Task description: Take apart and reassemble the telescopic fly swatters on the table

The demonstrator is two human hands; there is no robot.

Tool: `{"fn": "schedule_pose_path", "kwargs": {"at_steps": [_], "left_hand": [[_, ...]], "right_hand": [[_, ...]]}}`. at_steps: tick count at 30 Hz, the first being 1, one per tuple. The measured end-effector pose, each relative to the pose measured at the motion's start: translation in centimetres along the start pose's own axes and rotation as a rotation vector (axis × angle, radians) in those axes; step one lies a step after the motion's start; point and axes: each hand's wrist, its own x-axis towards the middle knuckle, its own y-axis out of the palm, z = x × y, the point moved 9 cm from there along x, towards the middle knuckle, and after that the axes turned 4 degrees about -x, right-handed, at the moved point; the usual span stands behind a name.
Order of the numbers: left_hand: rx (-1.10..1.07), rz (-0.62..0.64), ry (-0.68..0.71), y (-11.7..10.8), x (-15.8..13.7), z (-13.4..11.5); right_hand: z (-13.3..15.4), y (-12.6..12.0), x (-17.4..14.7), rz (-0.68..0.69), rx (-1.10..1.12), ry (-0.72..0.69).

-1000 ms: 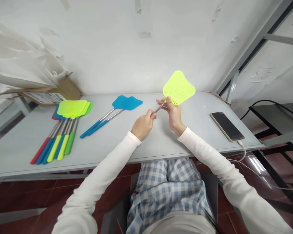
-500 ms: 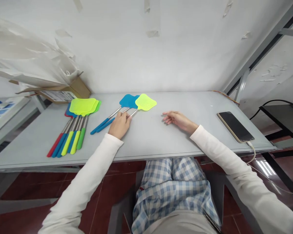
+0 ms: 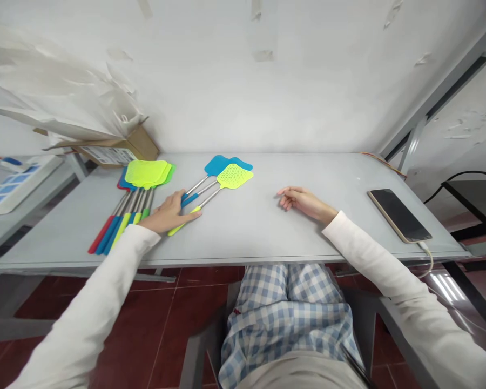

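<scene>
The yellow fly swatter (image 3: 235, 176) lay on the grey desk (image 3: 259, 232) just right of the left grip (image 3: 170, 213), its perforated, rounded-diamond head pointing away, its thin metal shaft leading back to a handle partly hidden by the thumb. That grip was spread, thumb well apart from the fingers; whether it pressed on anything could not be told. Ahead of it lay two blue fly swatters (image 3: 217, 165) with overlapping heads, the yellow one covering part of the right-hand head; the fingers hid their handle ends. Left of this grip, a pile of fly swatters (image 3: 148, 173) with red, blue, yellow and green handles was partly blocked by hand and white sleeve (image 3: 113, 286). The right grip (image 3: 302, 201), loosely curled, held nothing, well apart to the right, a phone (image 3: 400, 215) farther out. Behind the pile stood a cardboard box (image 3: 143, 143), its print unreadable.
</scene>
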Motion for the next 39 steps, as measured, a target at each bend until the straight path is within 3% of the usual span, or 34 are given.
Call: {"fn": "schedule_pose_path", "kwargs": {"at_steps": [3,7,11,14,23,29,32,39], "left_hand": [[0.016,-0.011,0.008,-0.1,-0.6,0.4],[-0.015,-0.150,0.019,-0.9,-1.8,-1.9],[0.010,-0.240,-0.087,-0.8,-3.3,-3.7],[0.021,-0.282,-0.173,-0.9,-4.0,-3.7],[0.010,-0.291,-0.373,-2.0,-3.0,1.5],[0.032,-0.458,-0.373,-3.0,-4.8,2.2],[0.095,-0.531,-0.421,-4.1,-6.2,3.9],[0.150,-0.301,-0.429,-3.7,-4.9,8.4]], "right_hand": [[0.0,0.2,0.0,0.013,-0.040,-0.016],[0.1,0.3,0.0,0.027,-0.084,-0.040],[0.2,0.4,-0.1,0.039,-0.125,-0.062],[0.2,0.5,-0.1,0.043,-0.164,-0.072],[0.4,0.9,-0.2,0.083,-0.259,-0.083],[0.2,0.9,-0.1,0.088,-0.296,-0.090],[0.2,0.9,-0.1,0.100,-0.298,-0.103],[0.2,1.1,-0.2,0.106,-0.303,-0.112]]}}
